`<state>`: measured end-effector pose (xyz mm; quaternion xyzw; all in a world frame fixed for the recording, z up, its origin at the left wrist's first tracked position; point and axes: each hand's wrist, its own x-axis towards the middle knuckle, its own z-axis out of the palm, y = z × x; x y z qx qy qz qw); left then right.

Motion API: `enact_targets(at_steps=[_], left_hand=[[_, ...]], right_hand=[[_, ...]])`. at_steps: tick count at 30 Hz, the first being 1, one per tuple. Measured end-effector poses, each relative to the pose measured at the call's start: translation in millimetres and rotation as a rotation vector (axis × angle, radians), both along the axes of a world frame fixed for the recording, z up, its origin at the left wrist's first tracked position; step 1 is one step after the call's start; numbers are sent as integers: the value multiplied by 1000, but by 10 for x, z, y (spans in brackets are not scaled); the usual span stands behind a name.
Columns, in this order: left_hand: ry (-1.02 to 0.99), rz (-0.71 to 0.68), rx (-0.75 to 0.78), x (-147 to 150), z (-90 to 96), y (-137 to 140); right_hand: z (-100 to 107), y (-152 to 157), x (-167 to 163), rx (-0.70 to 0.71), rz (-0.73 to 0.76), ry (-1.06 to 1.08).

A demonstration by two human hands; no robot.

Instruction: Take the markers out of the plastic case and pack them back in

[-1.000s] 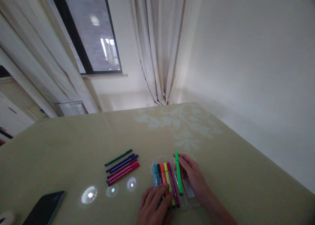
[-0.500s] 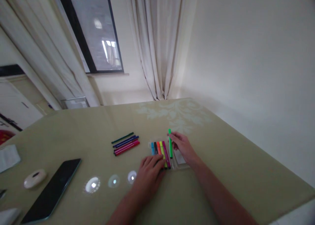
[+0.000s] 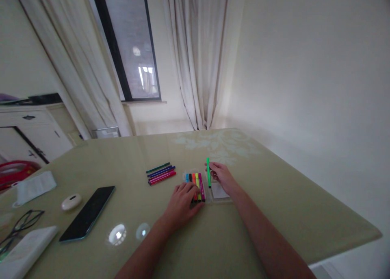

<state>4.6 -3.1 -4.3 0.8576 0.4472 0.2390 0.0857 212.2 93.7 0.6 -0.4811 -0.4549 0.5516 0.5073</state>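
Observation:
A bright green marker point(image 3: 209, 175) stands nearly upright in the pinch of my right hand point(image 3: 222, 175), its dark end pointing down. Below it lies a clear plastic case point(image 3: 208, 197), opened out flat, with a white card point(image 3: 219, 190) in its right half. Side by side in the left half are several markers, among them an orange marker point(image 3: 194, 176), a yellow marker point(image 3: 197, 177) and a purple marker point(image 3: 201, 185). My left hand point(image 3: 183, 197) rests over their lower parts with its fingers stretched out, hiding some of them.
Several dark green, blue and pink markers point(image 3: 161, 175) lie left of the case. Farther left are a black phone point(image 3: 88, 214), a round white case point(image 3: 71, 202), a face mask point(image 3: 35, 187), glasses point(image 3: 26, 222) and a white box point(image 3: 27, 252). A wall borders the table's right side.
The view has swung left, bringing the glasses and cabinet further in. My left hand has slid slightly left over the markers, baring the purple one's lower end. My right hand still holds the green marker.

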Motion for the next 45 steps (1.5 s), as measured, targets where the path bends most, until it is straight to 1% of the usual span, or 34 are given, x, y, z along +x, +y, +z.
enact_targets(at_steps=[4,8,10,13,20,27,34,40,45], left_hand=[[23,2,10,-22,11,-4],[27,-86,24,-26,-14,15],[23,-113,21,-29,-34,32],[24,-94,14,-37,-53,50],[18,-87,34,-80,-73,58],[45,-85,50,-99,-99,52],[67,-81,46,-99,-81,35],[71,-85,68,-92,-74,31],[68,-91,79,-86,-56,20]], right_hand=[[30,35,-38,-23,13,1],[74,-1,-92,-39,72,23],[83,-45,-91,-53,79,60],[73,-109,-45,-52,55,69],[37,-122,43,-73,111,113],[26,-145,19,-103,46,6],[0,-147,-24,-111,64,-17],[-27,-134,3,-97,116,-35],[-63,-119,24,-90,121,-41]])
